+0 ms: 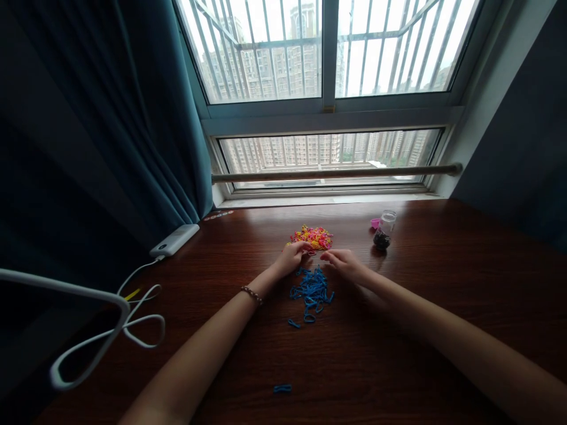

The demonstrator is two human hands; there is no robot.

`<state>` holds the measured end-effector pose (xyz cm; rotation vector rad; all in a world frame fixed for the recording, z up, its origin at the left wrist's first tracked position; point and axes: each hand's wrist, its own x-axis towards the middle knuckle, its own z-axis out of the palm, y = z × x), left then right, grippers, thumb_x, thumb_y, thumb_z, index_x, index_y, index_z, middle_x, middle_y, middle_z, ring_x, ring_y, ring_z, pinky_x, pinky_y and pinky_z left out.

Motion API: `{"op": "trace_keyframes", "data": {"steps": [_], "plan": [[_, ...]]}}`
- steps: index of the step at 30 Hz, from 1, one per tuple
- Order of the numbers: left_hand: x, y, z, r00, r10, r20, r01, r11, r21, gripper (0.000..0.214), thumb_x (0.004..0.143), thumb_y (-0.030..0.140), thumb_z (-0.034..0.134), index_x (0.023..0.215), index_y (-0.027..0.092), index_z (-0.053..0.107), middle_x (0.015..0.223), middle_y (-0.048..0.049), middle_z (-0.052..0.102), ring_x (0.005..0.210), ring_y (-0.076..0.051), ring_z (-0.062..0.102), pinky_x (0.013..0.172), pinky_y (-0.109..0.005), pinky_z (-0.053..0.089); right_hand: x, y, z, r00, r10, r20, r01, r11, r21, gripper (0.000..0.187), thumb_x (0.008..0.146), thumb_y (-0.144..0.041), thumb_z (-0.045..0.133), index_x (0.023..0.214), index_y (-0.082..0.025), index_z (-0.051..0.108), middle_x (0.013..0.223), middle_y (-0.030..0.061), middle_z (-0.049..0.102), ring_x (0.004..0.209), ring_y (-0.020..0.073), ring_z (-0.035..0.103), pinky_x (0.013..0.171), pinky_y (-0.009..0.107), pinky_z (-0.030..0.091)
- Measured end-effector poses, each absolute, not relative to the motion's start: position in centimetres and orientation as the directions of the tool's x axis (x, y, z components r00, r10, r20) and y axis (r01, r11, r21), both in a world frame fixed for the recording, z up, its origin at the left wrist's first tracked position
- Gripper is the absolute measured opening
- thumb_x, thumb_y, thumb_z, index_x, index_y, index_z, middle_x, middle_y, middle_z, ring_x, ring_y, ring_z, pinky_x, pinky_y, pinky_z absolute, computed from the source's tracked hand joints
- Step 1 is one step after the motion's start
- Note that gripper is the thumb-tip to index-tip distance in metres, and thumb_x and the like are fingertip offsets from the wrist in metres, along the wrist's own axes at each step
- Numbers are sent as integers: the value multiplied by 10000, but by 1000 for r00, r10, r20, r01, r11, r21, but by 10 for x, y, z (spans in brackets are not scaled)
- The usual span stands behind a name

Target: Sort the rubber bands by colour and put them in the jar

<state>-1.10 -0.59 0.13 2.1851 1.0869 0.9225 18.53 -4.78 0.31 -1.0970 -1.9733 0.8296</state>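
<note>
A heap of yellow, orange and pink small rubber bands (pixel 315 236) lies on the dark wooden table (pixel 398 330). Just in front of it lies a pile of blue bands (pixel 312 291), with one stray blue band (pixel 282 388) nearer to me. My left hand (pixel 292 257) rests at the near left edge of the mixed heap, fingers curled in a pinch. My right hand (pixel 342 261) sits at the heap's near right edge, fingers also bent together. What either pinch holds is too small to make out. A beaded bracelet (pixel 251 294) circles my left wrist.
A small clear jar (pixel 383 229) with dark contents stands at the back right, a pink lid (pixel 374 223) beside it. A white power bank (pixel 174 239) with a white cable (pixel 142 324) lies at the left. Teal curtain and window sill are behind.
</note>
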Motion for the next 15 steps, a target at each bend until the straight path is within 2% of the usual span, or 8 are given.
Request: {"op": "trace_keyframes", "data": {"steps": [3, 5, 8, 11, 13, 15], "plan": [[-18, -19, 3, 371, 855, 363, 467, -509, 723, 266, 771, 96, 403, 920, 133, 619, 925, -66, 665, 857, -157, 609, 808, -291, 476, 181, -74, -5, -547, 769, 332, 475, 611, -633, 299, 851, -345, 423, 994, -169, 617, 1122, 107, 582, 1058, 210, 516, 935, 350, 388], [-27, -36, 6, 361, 858, 364, 476, -505, 720, 245, 777, 130, 420, 918, 137, 621, 926, -65, 662, 849, -156, 608, 808, -285, 477, 177, -87, -6, -603, 726, 331, 457, 654, -603, 304, 858, -319, 416, 1058, -167, 586, 1172, 110, 547, 1100, 200, 485, 961, 339, 371], [-45, -67, 14, 360, 858, 366, 497, -508, 703, 245, 795, 180, 426, 945, 147, 617, 972, -64, 644, 922, -165, 584, 857, -288, 450, 174, -108, 7, -584, 727, 362, 473, 667, -576, 325, 870, -286, 379, 1124, -168, 544, 1176, 107, 545, 1107, 193, 480, 966, 355, 375], [-66, -101, 26, 370, 879, 300, 525, -464, 714, 262, 808, 208, 419, 998, 161, 593, 1030, -61, 617, 973, -167, 555, 866, -282, 435, 171, -147, 33, -573, 692, 438, 520, 721, -459, 360, 836, -225, 390, 1172, -201, 520, 1232, 91, 512, 1172, 206, 421, 1000, 398, 337], [-78, -124, 35, 359, 898, 255, 576, -429, 696, 247, 805, 227, 433, 990, 171, 586, 993, -56, 614, 908, -161, 562, 813, -269, 445, 167, -187, 50, -737, 555, 384, 426, 824, -374, 433, 783, -201, 409, 1190, -314, 504, 1237, 7, 518, 1144, 165, 461, 971, 337, 388], [-86, -148, 43, 392, 904, 170, 640, -400, 656, 194, 791, 263, 469, 909, 180, 600, 870, -38, 614, 786, -143, 555, 722, -239, 441, 160, -235, 60, -906, 316, 283, 237, 930, -281, 460, 688, -322, 477, 1104, -517, 501, 1206, -141, 518, 1127, 132, 483, 875, 285, 466]]}}
